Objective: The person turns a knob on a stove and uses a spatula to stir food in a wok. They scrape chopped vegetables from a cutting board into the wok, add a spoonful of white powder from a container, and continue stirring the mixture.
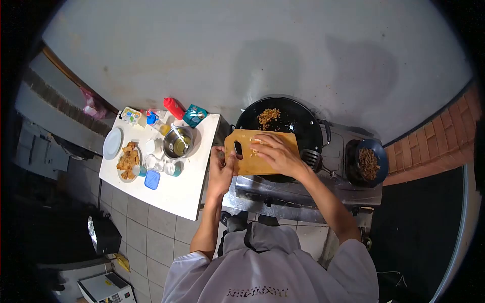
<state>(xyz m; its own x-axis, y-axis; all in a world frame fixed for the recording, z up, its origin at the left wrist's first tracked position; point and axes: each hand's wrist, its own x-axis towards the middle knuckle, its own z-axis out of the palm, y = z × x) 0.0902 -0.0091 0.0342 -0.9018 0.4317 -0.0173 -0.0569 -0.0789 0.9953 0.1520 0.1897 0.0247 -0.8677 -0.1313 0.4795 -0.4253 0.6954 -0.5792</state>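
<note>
A round black wok point(299, 115), far side uncovered, has a yellow rectangular cutting board point(245, 162) over its near rim. The right hand point(279, 157) spreads open over it; the left hand point(219, 172) clamps its left edge. Pale pieces point(253, 151) lie on top.

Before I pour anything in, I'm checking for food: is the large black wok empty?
Not empty: a heap of browned food lies in the wok, just beyond the cutting board.
</note>
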